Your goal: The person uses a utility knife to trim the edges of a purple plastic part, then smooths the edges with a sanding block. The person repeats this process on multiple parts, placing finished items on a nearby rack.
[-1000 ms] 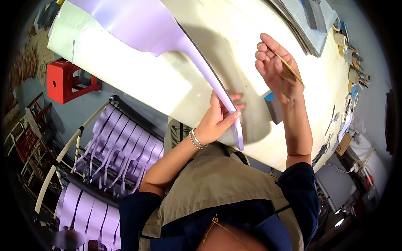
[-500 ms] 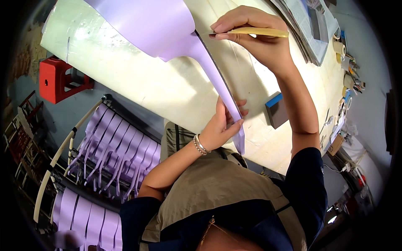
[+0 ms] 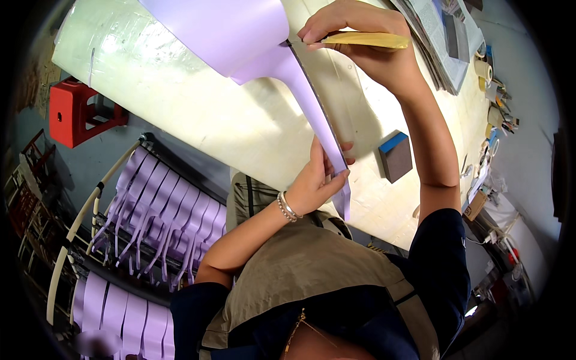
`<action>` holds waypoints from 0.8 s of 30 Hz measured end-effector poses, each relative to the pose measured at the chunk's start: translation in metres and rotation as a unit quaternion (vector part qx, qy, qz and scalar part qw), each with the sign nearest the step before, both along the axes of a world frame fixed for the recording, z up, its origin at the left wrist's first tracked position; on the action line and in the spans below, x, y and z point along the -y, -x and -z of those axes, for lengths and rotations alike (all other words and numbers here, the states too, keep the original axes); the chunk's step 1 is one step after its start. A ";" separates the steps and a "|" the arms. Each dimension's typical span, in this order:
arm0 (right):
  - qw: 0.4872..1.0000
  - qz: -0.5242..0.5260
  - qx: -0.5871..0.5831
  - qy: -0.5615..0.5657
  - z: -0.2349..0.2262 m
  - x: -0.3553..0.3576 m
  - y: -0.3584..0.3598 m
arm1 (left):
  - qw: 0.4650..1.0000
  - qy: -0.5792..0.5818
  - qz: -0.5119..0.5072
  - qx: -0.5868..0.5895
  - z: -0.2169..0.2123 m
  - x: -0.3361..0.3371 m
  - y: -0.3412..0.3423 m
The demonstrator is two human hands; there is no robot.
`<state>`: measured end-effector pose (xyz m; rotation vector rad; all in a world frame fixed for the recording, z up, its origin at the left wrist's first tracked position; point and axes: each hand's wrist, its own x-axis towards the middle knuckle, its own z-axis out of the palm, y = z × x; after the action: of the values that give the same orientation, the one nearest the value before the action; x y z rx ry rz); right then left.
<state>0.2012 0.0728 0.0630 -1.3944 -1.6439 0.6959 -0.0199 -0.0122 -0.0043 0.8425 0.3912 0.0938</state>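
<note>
A lilac leather-like piece (image 3: 222, 36) runs from the top of the view down to my waist, broad above and narrowing into a strap. Its right edge is dark along the strap. Low on this strap my left hand (image 3: 315, 183) is closed, thumb in front and fingers behind, holding it tilted above the table. My right hand (image 3: 360, 42) pinches a slim tool with a flat yellow handle (image 3: 372, 39). The tool's thin dark tip points left at the piece's edge, where the strap meets the broad part; whether it touches, I cannot tell.
Below the hands lies a pale table (image 3: 198, 114) with a grey block with a blue top (image 3: 395, 157). Newspapers (image 3: 435, 45) lie top right. Racks of lilac pieces (image 3: 162, 204) stand at left, near a red stool (image 3: 75, 114). Tape rolls (image 3: 483, 69) line the far right.
The lilac piece's broad part has shifted slightly right. My right hand and the tool have moved a little up, along the edge. My left hand keeps its grip on the strap.
</note>
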 end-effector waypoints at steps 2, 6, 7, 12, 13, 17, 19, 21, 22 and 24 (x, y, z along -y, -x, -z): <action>1.000 0.006 -0.021 0.014 -0.001 -0.001 0.001 | 1.000 0.002 0.002 -0.002 0.000 0.000 0.000; 0.999 0.013 -0.035 0.027 -0.001 0.001 0.002 | 1.000 0.009 -0.001 -0.003 0.000 0.000 0.000; 0.999 0.009 -0.034 0.024 0.000 0.003 0.001 | 1.000 0.010 -0.001 -0.003 -0.001 0.000 0.000; 0.998 0.020 -0.051 0.030 0.003 0.005 0.004 | 1.000 0.010 -0.002 -0.002 0.001 0.001 0.000; 0.998 0.025 -0.050 0.024 0.004 0.005 0.005 | 1.000 0.009 -0.004 0.000 0.001 0.001 0.000; 1.000 0.018 0.005 -0.003 0.002 0.016 0.006 | 1.000 -0.017 -0.006 0.012 0.004 0.004 0.001; 0.999 0.016 0.020 -0.029 0.005 0.019 0.006 | 0.999 -0.029 -0.005 0.014 0.005 0.004 0.000; 1.000 0.029 -0.001 -0.001 0.003 0.017 0.009 | 1.000 -0.026 -0.004 0.011 0.003 0.003 0.000; 0.999 0.037 -0.011 0.013 0.002 0.016 0.010 | 1.000 -0.012 -0.004 0.007 0.002 0.003 -0.001; 0.999 0.039 0.001 -0.003 0.005 0.015 0.011 | 1.000 0.015 -0.005 -0.001 0.001 0.001 0.000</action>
<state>0.1904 0.0579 0.0582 -1.4461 -1.5827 0.6444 -0.0195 -0.0135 -0.0054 0.8104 0.3988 0.0962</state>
